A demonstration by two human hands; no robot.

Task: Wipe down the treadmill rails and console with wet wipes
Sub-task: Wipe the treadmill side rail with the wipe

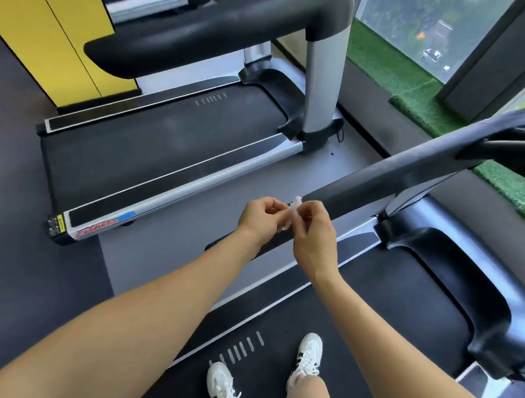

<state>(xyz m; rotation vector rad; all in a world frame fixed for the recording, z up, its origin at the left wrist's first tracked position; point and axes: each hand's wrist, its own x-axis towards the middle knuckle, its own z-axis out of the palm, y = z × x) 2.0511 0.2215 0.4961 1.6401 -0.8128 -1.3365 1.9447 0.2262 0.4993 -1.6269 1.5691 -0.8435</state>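
I stand on a treadmill belt (355, 325). Its dark padded left rail (398, 175) runs from the lower middle up to the right. In front of that rail my left hand (261, 219) and my right hand (315, 234) meet, and each pinches a small crumpled white wet wipe (292, 210) between fingers and thumb. The wipe is bunched up, held just above the rail's near end. The console is out of view beyond the upper right.
A second treadmill (164, 147) stands to the left with its own padded rail (205, 34) and silver upright (323, 84). A grey floor strip separates the two. Yellow wall panels at far left, green turf and a window at upper right. My white shoes (307, 356) rest on the belt.
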